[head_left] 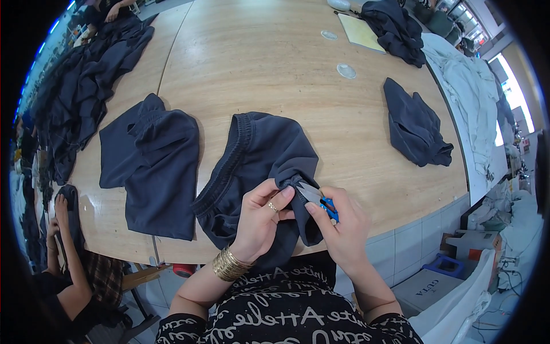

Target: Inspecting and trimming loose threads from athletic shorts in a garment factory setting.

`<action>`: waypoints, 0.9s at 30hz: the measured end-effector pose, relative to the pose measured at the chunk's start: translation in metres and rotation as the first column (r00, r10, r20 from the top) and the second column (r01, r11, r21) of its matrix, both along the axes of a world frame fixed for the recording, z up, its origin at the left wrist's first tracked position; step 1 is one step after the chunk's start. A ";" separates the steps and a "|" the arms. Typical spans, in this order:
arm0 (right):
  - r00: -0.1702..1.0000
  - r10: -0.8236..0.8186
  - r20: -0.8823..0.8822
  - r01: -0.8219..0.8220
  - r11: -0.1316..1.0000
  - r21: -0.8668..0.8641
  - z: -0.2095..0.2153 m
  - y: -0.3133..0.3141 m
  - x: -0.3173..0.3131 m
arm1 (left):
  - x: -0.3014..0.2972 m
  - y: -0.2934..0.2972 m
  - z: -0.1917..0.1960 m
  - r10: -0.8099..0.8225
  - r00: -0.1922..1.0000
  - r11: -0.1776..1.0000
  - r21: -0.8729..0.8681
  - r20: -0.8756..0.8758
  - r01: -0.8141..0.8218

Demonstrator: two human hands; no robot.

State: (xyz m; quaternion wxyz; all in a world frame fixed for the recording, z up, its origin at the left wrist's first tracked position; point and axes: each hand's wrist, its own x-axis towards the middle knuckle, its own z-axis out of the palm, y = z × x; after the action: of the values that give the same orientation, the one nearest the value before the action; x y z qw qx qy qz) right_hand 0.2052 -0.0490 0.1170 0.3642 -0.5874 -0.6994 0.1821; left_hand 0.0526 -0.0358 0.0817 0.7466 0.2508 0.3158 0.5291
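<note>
Dark navy shorts [281, 137] with a gathered elastic waistband lie in front of me, partly over the table's near edge. My left hand [258, 221] pinches a bunched fold of them between thumb and fingers. In my right hand [346, 229] is a pair of blue-handled thread snips [329, 210]. Their metal blades point left and touch or nearly touch the fold by my left fingertips. Whether the blades are parted is hard to make out. To the left, a second dark garment [163, 160] lies folded, apart from my hands.
A crumpled dark piece [418, 126] lies right on the wooden table [258, 69]. Dark heaps [86, 80] cover the far left; another dark heap [395, 28] sits beside a yellowish pad [362, 33]. White cloth [464, 86] hangs right. At left, another person's hands [61, 215] handle dark cloth.
</note>
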 end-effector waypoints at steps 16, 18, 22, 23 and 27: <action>0.997 -0.001 0.074 -0.005 0.997 0.081 0.001 0.003 0.001 | -0.001 0.000 -0.002 -0.009 1.000 0.999 -0.033 0.017 0.010; 0.997 0.002 0.077 -0.008 0.997 0.082 0.003 0.003 0.001 | -0.002 0.001 -0.003 -0.006 1.000 1.000 -0.023 0.007 0.006; 0.999 -0.002 0.054 -0.002 0.997 0.074 0.003 0.003 0.002 | -0.001 0.001 -0.001 -0.006 1.000 0.999 -0.047 0.028 0.007; 0.999 -0.003 0.051 0.000 0.998 0.070 0.003 0.003 0.002 | -0.001 0.001 -0.001 -0.011 0.999 0.999 -0.051 0.045 0.013; 0.999 -0.008 0.050 0.004 0.997 0.079 0.000 0.003 0.002 | -0.001 0.001 -0.001 -0.015 0.998 0.999 -0.051 0.058 0.018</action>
State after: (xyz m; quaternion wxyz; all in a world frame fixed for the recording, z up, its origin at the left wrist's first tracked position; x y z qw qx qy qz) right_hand 0.2069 -0.0462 0.1170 0.3700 -0.5791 -0.7132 0.1384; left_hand 0.0521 -0.0351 0.0809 0.7660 0.2187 0.3053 0.5218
